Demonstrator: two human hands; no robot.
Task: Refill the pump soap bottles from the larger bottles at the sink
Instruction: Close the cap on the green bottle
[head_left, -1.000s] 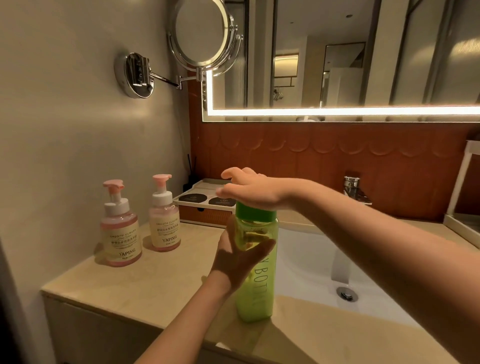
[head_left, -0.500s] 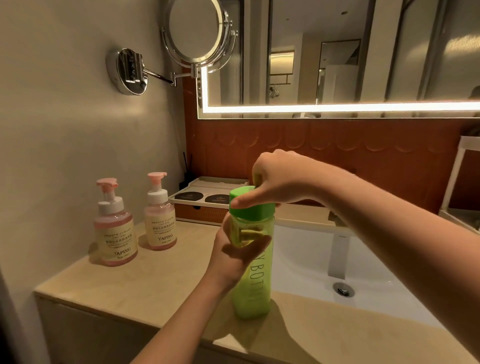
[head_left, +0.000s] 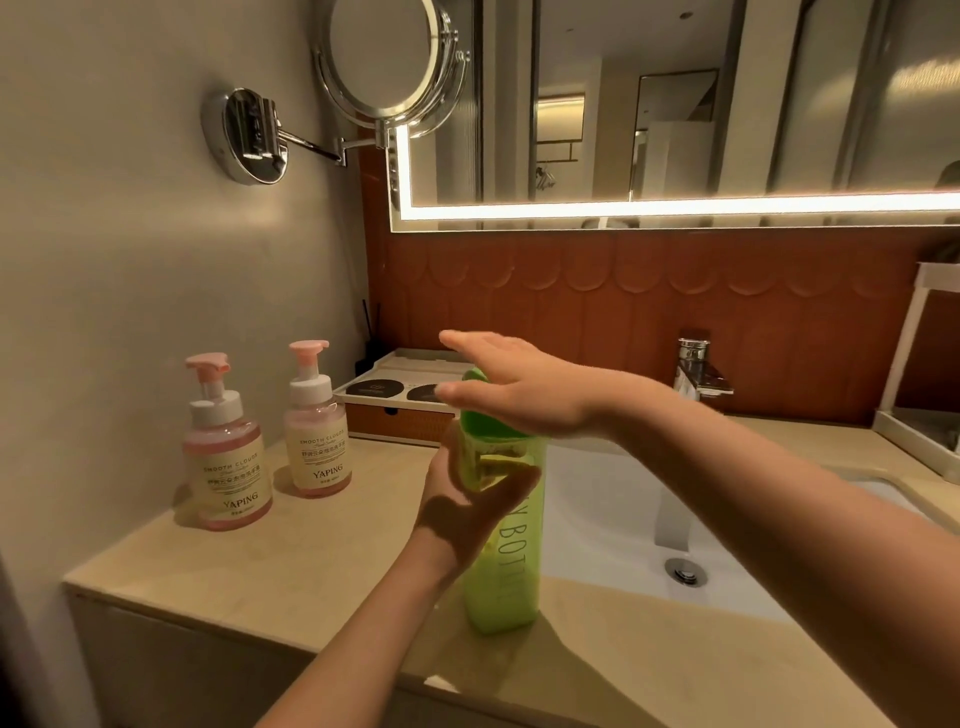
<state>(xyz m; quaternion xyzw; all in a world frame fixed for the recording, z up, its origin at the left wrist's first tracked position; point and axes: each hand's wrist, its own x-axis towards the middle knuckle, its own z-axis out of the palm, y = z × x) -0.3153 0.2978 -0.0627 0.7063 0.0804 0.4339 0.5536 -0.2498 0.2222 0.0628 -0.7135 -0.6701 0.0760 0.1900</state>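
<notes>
A tall green bottle (head_left: 506, 571) stands upright on the counter's front edge beside the sink. My left hand (head_left: 467, 499) grips its upper body, thumb across the front. My right hand (head_left: 514, 387) lies flat over the green lid (head_left: 480, 415), fingers straight and pointing left, palm on the cap. The lid looks tilted on the neck. Two pink pump soap bottles stand by the left wall: the nearer one (head_left: 226, 452) and the farther one (head_left: 317, 428), both labelled YAPING and with pumps on.
A white basin (head_left: 613, 525) with drain and a chrome tap (head_left: 698, 371) lies right of the bottle. A tray box with dark coasters (head_left: 400, 400) sits at the back. A white rack (head_left: 919, 395) stands far right. A swing-arm mirror (head_left: 387, 62) hangs above.
My right hand went from curled fingers gripping the lid half a second ago to flat with straight fingers over it. The left hand stays on the bottle.
</notes>
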